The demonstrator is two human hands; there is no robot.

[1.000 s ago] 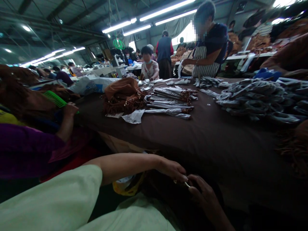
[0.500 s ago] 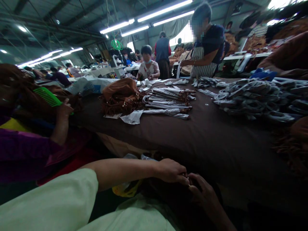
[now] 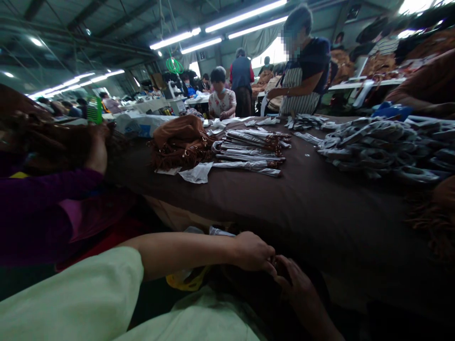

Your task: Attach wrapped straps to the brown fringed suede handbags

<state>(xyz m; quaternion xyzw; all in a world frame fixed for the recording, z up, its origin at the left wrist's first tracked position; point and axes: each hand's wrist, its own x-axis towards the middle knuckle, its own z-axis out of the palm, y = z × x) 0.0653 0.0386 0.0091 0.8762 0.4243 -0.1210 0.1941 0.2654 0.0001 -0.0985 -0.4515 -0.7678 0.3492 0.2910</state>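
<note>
At the near edge of the dark cloth-covered table (image 3: 302,203), my left hand (image 3: 253,252) is closed, its thumb and fingers pinched together. My right hand (image 3: 295,279) meets it fingertip to fingertip, also closed. Something small and dark seems to lie between the fingertips, but shadow hides what it is. Dark material lies below both hands, too dim to make out. Beyond them on the table are a brown fringed bag (image 3: 181,139) and a stack of wrapped straps (image 3: 249,149).
A large heap of wrapped straps (image 3: 377,144) lies at the right. At the left, a person's hand (image 3: 97,137) holds a green comb (image 3: 94,110) over brown fringed material. A person in a striped apron (image 3: 300,90) stands across the table. A yellow bag (image 3: 188,280) hangs below my left forearm.
The neighbour's green comb has moved up and turned upright. My fingertips have shifted slightly and still meet. The view has moved a little.
</note>
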